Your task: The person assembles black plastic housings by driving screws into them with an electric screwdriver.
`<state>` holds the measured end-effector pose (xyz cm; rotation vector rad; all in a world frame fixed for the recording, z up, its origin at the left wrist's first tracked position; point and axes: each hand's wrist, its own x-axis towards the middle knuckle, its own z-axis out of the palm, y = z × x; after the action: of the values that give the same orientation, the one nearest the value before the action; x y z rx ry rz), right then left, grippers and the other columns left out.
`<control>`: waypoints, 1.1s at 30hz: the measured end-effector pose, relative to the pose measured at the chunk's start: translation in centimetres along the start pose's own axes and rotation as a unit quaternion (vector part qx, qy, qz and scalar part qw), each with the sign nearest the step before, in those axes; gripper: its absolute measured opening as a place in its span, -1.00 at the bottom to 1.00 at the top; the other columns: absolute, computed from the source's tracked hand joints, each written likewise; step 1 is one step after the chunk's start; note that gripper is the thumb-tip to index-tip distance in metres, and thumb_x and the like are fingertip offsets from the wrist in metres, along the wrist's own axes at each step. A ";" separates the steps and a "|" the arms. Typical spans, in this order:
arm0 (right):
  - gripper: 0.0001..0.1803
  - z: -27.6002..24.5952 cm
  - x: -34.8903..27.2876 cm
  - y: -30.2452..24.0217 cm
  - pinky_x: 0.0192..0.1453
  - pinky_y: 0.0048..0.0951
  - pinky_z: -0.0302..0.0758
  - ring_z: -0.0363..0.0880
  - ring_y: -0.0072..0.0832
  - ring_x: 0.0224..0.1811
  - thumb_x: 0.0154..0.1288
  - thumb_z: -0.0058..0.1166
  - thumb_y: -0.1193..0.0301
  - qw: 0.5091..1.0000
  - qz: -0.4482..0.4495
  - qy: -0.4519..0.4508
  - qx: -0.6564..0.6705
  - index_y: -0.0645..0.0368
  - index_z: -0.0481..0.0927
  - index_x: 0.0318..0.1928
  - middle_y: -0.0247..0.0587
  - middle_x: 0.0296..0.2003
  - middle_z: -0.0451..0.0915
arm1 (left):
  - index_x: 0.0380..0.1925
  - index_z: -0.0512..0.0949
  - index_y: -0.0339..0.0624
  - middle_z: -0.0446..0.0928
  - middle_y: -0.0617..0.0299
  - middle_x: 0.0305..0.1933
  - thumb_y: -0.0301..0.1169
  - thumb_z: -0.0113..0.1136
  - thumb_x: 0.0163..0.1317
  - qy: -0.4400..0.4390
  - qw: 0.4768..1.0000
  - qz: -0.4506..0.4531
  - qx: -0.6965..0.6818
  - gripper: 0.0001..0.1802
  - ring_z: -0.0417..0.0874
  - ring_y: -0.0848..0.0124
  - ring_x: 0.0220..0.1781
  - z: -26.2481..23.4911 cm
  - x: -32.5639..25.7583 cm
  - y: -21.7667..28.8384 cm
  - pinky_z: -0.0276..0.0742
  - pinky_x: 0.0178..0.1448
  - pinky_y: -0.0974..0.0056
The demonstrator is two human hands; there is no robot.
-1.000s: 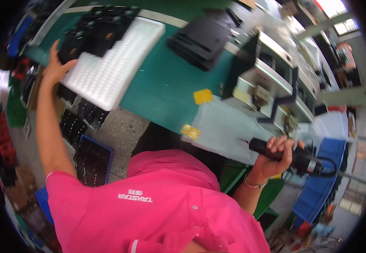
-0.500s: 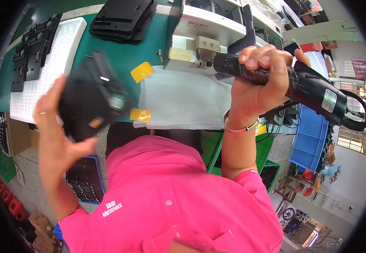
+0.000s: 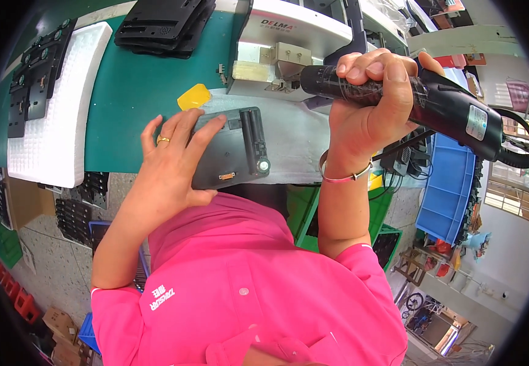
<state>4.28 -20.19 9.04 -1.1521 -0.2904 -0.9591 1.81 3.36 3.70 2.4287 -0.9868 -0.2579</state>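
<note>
A black plastic housing panel (image 3: 234,143) lies on the white cloth mat (image 3: 295,134) in front of me. It has a raised ridge, a shiny round part at the near right corner and a small orange-brown connector (image 3: 226,177) near its front edge. My left hand (image 3: 176,152) grips its left side, fingers over the top and thumb by the near edge. Raised to the right, my right hand (image 3: 377,91) is wrapped round a black electric screwdriver (image 3: 453,113), whose front end points left toward the metal machine (image 3: 295,27). Its tip cannot be made out.
A stack of black panels (image 3: 164,27) lies at the back of the green table (image 3: 118,122). Further left, several black panels with round parts (image 3: 39,79) rest on a white foam tray (image 3: 57,134). Yellow tape (image 3: 194,96) holds the mat; a blue crate (image 3: 447,189) stands right.
My left hand has brought the black panel rightward from over the foam tray side down onto the mat. My right hand still holds the screwdriver, shifted only slightly.
</note>
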 end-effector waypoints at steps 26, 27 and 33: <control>-0.57 3.4 1.5 -0.2 -0.60 -0.48 0.36 0.29 -0.56 -0.72 0.23 0.03 0.54 0.986 0.111 -0.092 -0.083 0.25 0.24 0.09 -0.29 -0.63 0.32 | 0.33 0.24 -0.03 0.14 0.07 0.43 -0.32 0.52 -0.34 0.023 0.997 0.021 -0.073 0.08 0.07 0.05 0.50 1.4 0.4 -2.6 -0.07 0.52 -0.03; -0.58 2.7 1.6 0.0 -0.59 -0.49 0.39 0.33 -0.56 -0.71 0.22 0.05 0.57 0.987 0.094 -0.119 -0.061 0.27 0.25 0.06 -0.29 -0.61 0.36 | 0.33 0.24 -0.03 0.14 0.07 0.43 -0.32 0.52 -0.34 0.024 0.997 0.020 -0.074 0.08 0.07 0.05 0.50 1.4 0.3 -2.5 -0.07 0.52 -0.03; -0.58 0.0 0.8 -1.1 -0.51 -0.33 0.41 0.32 -0.47 -0.63 0.26 -0.06 0.60 0.982 0.098 -0.162 0.008 0.10 0.30 0.13 -0.25 -0.57 0.35 | 0.18 0.43 -0.02 0.22 0.09 0.39 -0.14 0.49 -0.26 0.068 0.994 0.037 -0.070 -0.13 0.13 0.04 0.46 1.6 -0.3 -2.1 0.04 0.44 0.02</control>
<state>3.92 -20.63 10.25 -1.2964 -0.4359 -0.5934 2.30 4.26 1.20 2.2454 -0.9631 -0.1281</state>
